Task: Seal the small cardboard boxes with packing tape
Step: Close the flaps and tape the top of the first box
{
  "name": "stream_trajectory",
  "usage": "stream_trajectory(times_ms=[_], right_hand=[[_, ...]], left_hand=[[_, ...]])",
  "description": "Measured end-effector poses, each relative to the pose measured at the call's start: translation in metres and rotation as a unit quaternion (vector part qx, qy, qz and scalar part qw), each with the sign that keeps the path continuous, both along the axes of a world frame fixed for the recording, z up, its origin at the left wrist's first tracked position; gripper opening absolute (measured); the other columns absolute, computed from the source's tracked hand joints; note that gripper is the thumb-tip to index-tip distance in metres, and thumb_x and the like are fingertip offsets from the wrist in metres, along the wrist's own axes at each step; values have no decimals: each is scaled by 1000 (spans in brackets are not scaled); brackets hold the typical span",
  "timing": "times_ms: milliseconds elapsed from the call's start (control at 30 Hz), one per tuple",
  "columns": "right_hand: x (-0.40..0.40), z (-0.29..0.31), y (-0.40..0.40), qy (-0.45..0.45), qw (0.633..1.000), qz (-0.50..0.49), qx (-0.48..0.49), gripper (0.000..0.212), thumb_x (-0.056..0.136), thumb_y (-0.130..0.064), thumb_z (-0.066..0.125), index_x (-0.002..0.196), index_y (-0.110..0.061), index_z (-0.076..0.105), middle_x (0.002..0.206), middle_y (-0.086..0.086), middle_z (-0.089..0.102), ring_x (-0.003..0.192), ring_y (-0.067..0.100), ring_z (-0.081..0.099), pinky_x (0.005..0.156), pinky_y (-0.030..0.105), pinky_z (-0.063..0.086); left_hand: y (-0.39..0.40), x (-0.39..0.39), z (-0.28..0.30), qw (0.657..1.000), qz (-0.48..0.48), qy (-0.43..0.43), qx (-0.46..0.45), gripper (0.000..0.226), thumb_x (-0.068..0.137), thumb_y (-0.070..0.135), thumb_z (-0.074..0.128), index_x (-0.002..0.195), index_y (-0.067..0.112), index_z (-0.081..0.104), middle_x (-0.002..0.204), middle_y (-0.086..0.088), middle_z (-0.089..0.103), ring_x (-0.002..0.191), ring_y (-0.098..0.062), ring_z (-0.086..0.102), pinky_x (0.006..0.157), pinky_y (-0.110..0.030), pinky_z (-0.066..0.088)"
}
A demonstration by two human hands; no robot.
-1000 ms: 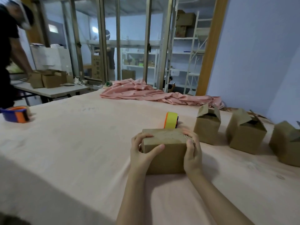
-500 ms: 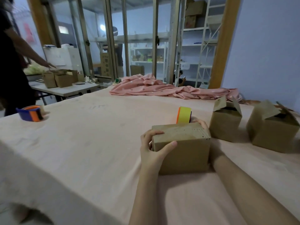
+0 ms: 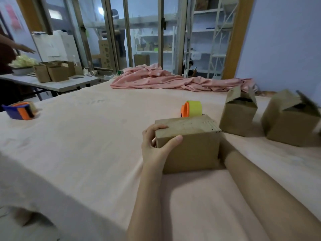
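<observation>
Three small cardboard boxes are being shown on the pink cloth-covered table. The nearest closed box is being gripped at its left end by the left hand, with the fingers curled over the top edge and the thumb pressed against the near face. The right hand is being hidden behind that box; only the right forearm is being seen reaching past its right side, so the state of its grip cannot be told. A yellow and orange tape dispenser is being seen just behind the held box. Two open-flapped boxes, one nearer and one at the right edge, are being left standing well to the right. A blue and orange tape dispenser is being seen far left, and a crumpled pink cloth at the far side.
</observation>
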State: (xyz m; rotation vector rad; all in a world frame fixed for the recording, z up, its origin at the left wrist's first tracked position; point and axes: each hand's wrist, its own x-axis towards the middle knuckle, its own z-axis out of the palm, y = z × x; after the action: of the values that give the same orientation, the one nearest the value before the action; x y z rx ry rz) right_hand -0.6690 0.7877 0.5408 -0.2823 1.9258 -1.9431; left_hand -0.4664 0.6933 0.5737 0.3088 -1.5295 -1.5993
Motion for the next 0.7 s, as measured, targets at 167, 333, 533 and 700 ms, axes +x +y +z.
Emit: stream_trajectory(times_ms=[167,333,533,700], right_hand=[[13,27,2,85,995,42,-25,28,94,-21,43,69,-20,55,56,-7,62,57,5,58,55,20,47],[21,68,25,294,952,84,9,16,90,2,53,99,-11,58,94,3,64,87,11,60,80,28,49],[43,124,87,368,927,66,-1,23,88,-5,61,100,-25,59,98,-5,65,91,3,62,73,16,50],[76,150,158,347,934,20,-79,23,87,-3,58,105,-18,60,99,-5,67,95,8,63,78,27,55]], left_hand=[[-2,5,-10,1000,1,6,23,44,48,42,81,88,33,64,118,-7,59,105,-23,60,82,-41,52],[-4,9,-14,999,-20,13,36,50,48,43,82,93,29,64,113,0,62,98,-17,63,72,-30,52],[8,21,-11,990,-136,-30,24,58,47,43,82,99,26,62,99,9,68,86,-13,66,64,-27,53],[47,30,-8,988,-149,-34,-1,58,47,44,83,98,29,61,101,4,68,93,-22,66,67,-32,54]])
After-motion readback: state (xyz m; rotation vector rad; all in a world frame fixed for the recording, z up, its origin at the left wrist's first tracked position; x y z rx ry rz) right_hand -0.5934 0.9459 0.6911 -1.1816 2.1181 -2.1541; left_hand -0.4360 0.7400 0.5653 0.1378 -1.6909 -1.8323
